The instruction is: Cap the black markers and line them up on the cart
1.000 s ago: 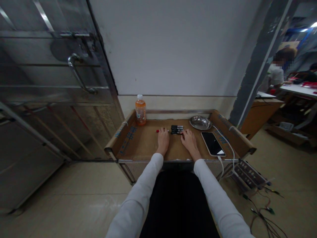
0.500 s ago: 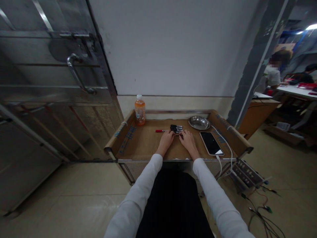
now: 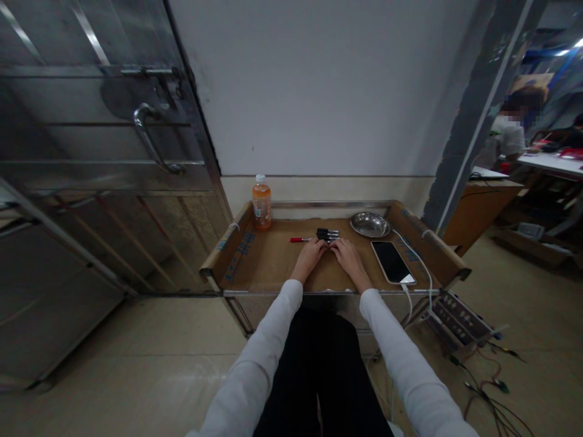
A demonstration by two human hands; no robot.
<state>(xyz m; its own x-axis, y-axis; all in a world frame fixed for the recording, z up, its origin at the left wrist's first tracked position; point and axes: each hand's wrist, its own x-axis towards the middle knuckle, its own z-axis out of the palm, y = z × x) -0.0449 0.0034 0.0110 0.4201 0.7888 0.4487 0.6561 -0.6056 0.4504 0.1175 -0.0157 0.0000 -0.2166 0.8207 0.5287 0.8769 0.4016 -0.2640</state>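
Note:
Several black pens [image 3: 328,232] lie side by side in a small stack on the brown cardboard top of the cart [image 3: 273,267]. Along their left side, a pen with a red cap [image 3: 298,240] points left, its other end reaching toward my fingers. My left hand [image 3: 311,256] rests at the near edge of the row, fingers curled in and closed on a pen there. Close beside it, my right hand [image 3: 348,256] has its fingertips bent inward on the same spot, almost meeting the left. The fingers largely hide the nearest pen.
At the back left stands a bottle of orange drink [image 3: 261,203]. A shiny metal dish [image 3: 370,224] sits back right, with a phone [image 3: 392,262] on a white cable in front of it. Raised cardboard sides edge the cart. A person [image 3: 510,130] is in the far room.
The view has shifted slightly, so everything appears a little further right. My hands stay at the pens, with their fingertips slightly closer together.

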